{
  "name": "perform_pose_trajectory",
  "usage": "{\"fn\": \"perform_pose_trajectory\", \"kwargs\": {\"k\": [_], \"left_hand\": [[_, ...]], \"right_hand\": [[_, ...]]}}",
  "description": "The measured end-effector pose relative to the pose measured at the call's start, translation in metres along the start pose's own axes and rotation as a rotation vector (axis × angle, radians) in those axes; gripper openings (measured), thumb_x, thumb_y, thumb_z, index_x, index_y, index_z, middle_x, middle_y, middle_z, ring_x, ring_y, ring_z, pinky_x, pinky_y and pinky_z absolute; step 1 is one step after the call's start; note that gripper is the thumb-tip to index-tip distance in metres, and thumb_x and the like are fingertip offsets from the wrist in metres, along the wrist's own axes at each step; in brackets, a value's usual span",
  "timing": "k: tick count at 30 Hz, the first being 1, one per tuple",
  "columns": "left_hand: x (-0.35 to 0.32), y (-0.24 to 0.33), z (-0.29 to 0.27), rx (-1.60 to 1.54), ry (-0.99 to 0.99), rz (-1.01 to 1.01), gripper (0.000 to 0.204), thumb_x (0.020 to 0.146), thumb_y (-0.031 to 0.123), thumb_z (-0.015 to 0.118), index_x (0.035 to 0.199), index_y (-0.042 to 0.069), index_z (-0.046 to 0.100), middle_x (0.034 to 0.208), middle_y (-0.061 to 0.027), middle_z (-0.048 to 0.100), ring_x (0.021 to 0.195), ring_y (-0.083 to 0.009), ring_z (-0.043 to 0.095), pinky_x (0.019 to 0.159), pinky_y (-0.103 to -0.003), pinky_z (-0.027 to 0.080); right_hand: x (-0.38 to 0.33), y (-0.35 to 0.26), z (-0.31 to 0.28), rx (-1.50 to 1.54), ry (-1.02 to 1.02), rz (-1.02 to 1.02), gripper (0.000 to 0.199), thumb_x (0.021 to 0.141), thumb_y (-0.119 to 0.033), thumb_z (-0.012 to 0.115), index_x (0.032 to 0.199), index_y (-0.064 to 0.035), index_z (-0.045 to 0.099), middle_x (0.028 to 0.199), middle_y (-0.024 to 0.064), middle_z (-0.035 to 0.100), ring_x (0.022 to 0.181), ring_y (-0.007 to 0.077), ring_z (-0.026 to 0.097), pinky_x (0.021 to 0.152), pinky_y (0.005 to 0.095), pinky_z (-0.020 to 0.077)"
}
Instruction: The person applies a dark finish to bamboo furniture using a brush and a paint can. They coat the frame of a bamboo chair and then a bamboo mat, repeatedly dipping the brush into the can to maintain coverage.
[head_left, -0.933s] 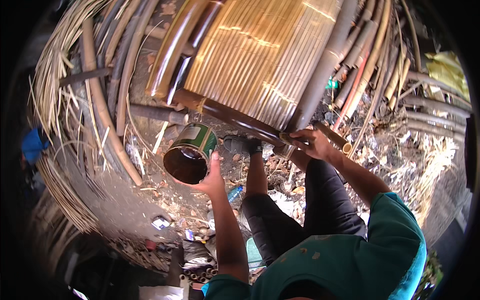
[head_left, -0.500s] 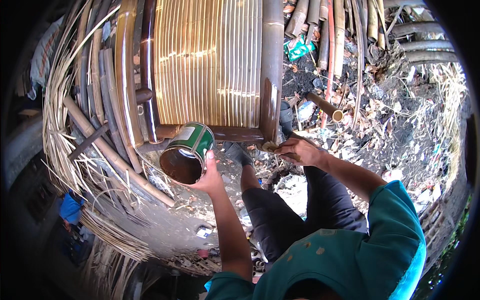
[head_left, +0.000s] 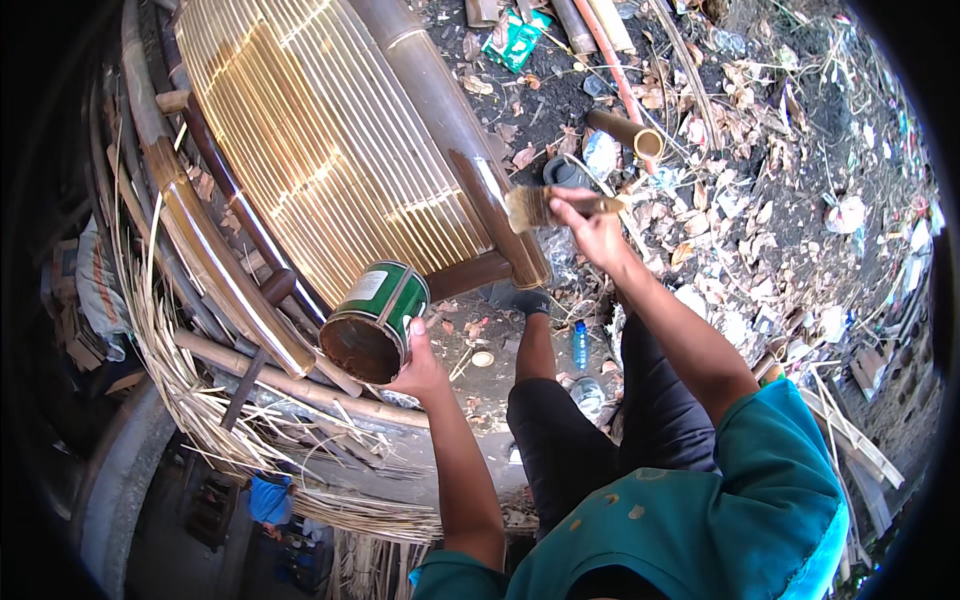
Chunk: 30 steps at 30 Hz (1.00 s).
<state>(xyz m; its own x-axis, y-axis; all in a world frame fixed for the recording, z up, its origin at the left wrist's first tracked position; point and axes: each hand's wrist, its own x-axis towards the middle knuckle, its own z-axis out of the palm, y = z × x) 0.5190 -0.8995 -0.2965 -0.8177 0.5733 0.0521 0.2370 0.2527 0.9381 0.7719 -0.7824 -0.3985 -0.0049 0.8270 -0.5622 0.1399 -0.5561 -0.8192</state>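
Head view: the left hand (head_left: 420, 368) grips a green tin (head_left: 375, 322) by its side, tipped with its mouth toward the person and close by the work, handy for dipping. The right hand (head_left: 590, 228) is closed on a paintbrush (head_left: 548, 207), bristles laid against the bamboo leg (head_left: 470, 150) of a slatted bamboo bench (head_left: 320, 150) (glossy, as if freshly coated). Dry leaves (head_left: 740, 190) litter the ground.
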Motion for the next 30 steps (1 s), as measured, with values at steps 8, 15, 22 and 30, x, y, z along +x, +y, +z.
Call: {"fn": "perform_pose_trajectory", "kwargs": {"k": [8,15,22,30], "left_hand": [[-0.007,0.026,-0.003,-0.087,-0.072,-0.175,0.089,0.077,-0.001,0.081,0.147,-0.009,0.027,0.146,-0.0236,0.044,0.129,-0.0315,0.051,0.11,-0.044,0.044],[-0.013,0.055,-0.03,-0.017,-0.001,0.008,0.089,0.078,0.0,0.081,0.147,-0.01,0.026,0.146,-0.0244,0.042,0.129,-0.031,0.05,0.11,-0.044,0.044],[-0.017,0.103,-0.068,-0.087,0.098,-0.12,0.115,0.069,0.0,0.086,0.154,-0.004,0.008,0.154,-0.0252,0.028,0.139,-0.0333,0.04,0.115,-0.046,0.038],[-0.045,0.072,-0.113,-0.058,0.202,-0.167,0.125,0.067,0.003,0.09,0.154,-0.004,0.001,0.153,-0.025,0.029,0.138,-0.0322,0.041,0.115,-0.046,0.037]], "right_hand": [[-0.074,0.08,-0.028,0.238,0.222,0.448,0.021,0.092,-0.013,0.071,0.104,0.0032,0.065,0.09,0.0102,0.069,0.076,0.0173,0.068,0.064,0.0292,0.057],[-0.101,0.069,-0.026,-0.291,0.111,0.379,0.025,0.086,-0.018,0.073,0.101,0.0007,0.069,0.089,0.0126,0.074,0.083,0.0172,0.071,0.075,0.0336,0.0565],[-0.054,-0.045,0.045,-0.479,-0.213,-0.317,0.029,0.089,-0.021,0.073,0.113,-0.0068,0.071,0.104,0.0172,0.074,0.097,0.0303,0.072,0.085,0.036,0.0561],[0.078,-0.095,0.129,-0.885,-0.585,-0.661,0.024,0.09,-0.024,0.068,0.111,-0.0122,0.072,0.097,0.0145,0.074,0.088,0.0323,0.072,0.078,0.04,0.0586]]}}
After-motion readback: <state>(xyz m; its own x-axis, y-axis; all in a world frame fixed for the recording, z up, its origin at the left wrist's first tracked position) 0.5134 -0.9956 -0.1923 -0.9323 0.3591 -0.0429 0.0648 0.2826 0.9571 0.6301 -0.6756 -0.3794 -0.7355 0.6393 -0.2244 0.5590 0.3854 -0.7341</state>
